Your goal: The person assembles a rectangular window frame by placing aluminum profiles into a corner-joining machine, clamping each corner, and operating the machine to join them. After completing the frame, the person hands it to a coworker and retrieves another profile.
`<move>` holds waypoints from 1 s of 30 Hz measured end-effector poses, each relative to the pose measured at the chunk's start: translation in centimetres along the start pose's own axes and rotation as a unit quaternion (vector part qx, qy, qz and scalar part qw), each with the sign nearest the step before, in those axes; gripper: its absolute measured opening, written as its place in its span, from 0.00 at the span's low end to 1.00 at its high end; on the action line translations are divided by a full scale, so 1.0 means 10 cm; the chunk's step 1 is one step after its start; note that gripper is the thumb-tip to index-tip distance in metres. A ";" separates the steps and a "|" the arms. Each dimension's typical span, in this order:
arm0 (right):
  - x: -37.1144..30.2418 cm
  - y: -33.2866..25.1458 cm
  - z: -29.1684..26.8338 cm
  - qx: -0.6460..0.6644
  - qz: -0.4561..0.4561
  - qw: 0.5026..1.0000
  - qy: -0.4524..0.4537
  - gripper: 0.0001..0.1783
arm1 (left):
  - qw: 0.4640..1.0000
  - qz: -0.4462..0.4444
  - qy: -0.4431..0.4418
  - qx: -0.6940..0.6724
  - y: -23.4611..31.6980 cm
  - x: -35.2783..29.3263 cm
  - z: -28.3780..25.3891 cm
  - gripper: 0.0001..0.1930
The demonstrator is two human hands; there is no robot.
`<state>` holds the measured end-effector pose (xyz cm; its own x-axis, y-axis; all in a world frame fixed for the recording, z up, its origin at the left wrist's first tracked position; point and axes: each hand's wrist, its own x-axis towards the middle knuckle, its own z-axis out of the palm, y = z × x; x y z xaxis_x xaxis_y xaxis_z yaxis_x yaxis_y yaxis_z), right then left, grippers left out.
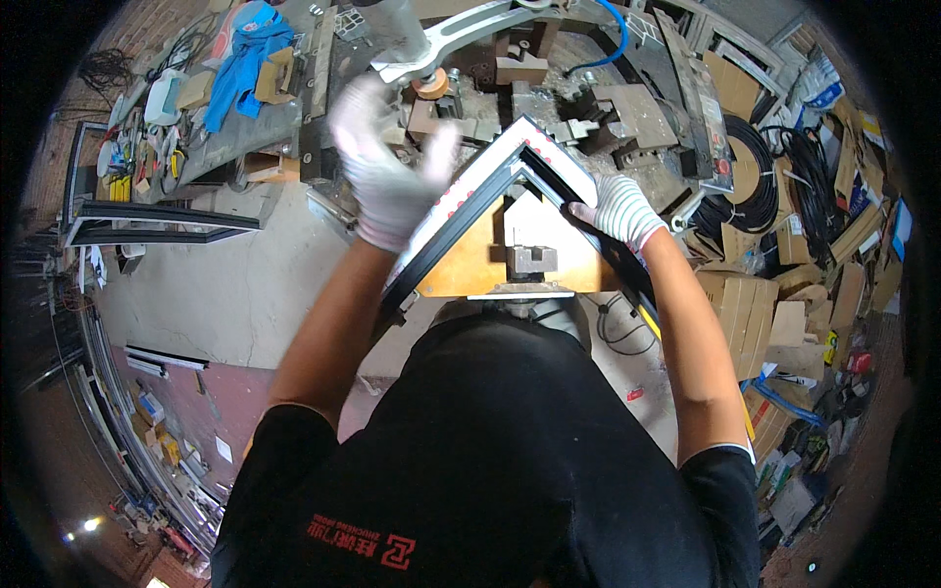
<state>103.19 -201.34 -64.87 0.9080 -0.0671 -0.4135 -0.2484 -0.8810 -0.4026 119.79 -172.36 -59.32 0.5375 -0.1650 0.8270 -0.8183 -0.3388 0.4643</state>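
The left grip, blurred, spreads open near the angled black-and-white frame; the right grip clasps the frame's right limb.

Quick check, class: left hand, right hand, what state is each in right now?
Left hand: open, fingers apart, blurred; whether it touches the frame cannot be told.
Right hand: closed, holding the frame's right side.

frame: smooth metal | gloves: knit cloth | carton: matt cardboard
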 end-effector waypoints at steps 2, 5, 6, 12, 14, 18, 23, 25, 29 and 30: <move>0.00 0.03 0.02 0.010 -0.008 1.000 0.004 0.30 | 0.998 -0.058 0.001 -0.008 -0.15 0.43 0.00 0.32; 0.02 0.05 0.05 -0.013 -0.007 1.000 0.008 0.31 | 0.956 -0.152 -0.224 -0.111 -0.32 1.03 0.10 0.33; 0.02 0.06 0.05 -0.016 -0.011 1.000 0.014 0.31 | 0.943 -0.159 -0.256 -0.143 -0.29 1.07 0.13 0.33; 0.00 0.04 0.05 -0.010 0.003 1.000 0.007 0.31 | 0.909 -0.012 -0.408 -0.089 0.19 0.76 0.26 0.32; 0.00 0.03 0.01 -0.017 0.010 1.000 0.004 0.32 | 0.915 -0.005 -0.393 -0.094 0.31 0.70 0.43 0.28; -0.02 0.01 0.00 -0.005 0.007 1.000 0.017 0.32 | 0.909 -0.054 -0.389 -0.138 0.36 0.69 0.51 0.28; -0.02 0.03 0.04 0.017 -0.008 0.999 0.032 0.30 | 0.926 -0.022 -0.368 -0.075 0.39 0.71 0.53 0.28; -0.01 0.04 0.05 0.011 -0.006 0.999 0.034 0.30 | 0.917 -0.067 -0.377 -0.113 0.41 0.71 0.57 0.32; -0.02 0.01 0.03 -0.006 0.002 1.000 0.023 0.33 | 0.931 -0.026 -0.355 -0.085 0.39 0.67 0.53 0.30; -0.02 0.01 0.02 -0.010 0.004 1.000 0.018 0.34 | 0.941 0.011 -0.327 -0.086 0.36 0.63 0.48 0.30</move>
<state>102.94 -201.32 -64.95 0.9180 -0.0903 -0.3862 -0.2487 -0.8895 -0.3834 121.17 -179.02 -53.97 0.4848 -0.7239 0.4909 -0.8213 -0.1838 0.5400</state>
